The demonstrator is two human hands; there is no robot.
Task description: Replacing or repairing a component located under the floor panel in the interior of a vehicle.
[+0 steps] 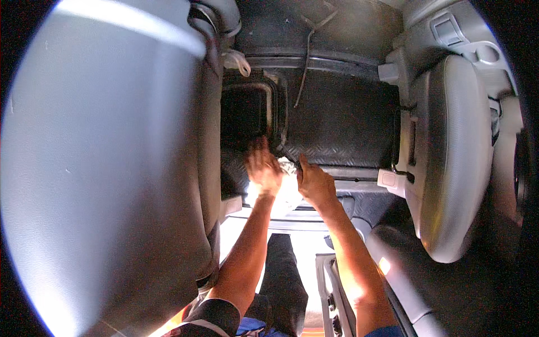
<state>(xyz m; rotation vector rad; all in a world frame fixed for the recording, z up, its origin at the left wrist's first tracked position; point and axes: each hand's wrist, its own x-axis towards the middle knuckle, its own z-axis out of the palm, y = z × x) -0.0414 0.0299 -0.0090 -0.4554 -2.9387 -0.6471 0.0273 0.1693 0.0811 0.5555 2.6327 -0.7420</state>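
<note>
- Stretched left hand [263, 169] by rounded recess [269, 101]; could not tell its grip;
- Curled right hand [316, 184] beside crumpled white material [288, 167], at near edge of tread-patterned flooring [348, 126]; could not tell if grasping.

2 forearms [250, 241]; left hand [263, 168] extended, right hand [316, 184] half-curled.

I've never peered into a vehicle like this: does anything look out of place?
A thin cord lies across the dark floor, beyond the right hand; its near end seems loose, so it looks stray.
</note>
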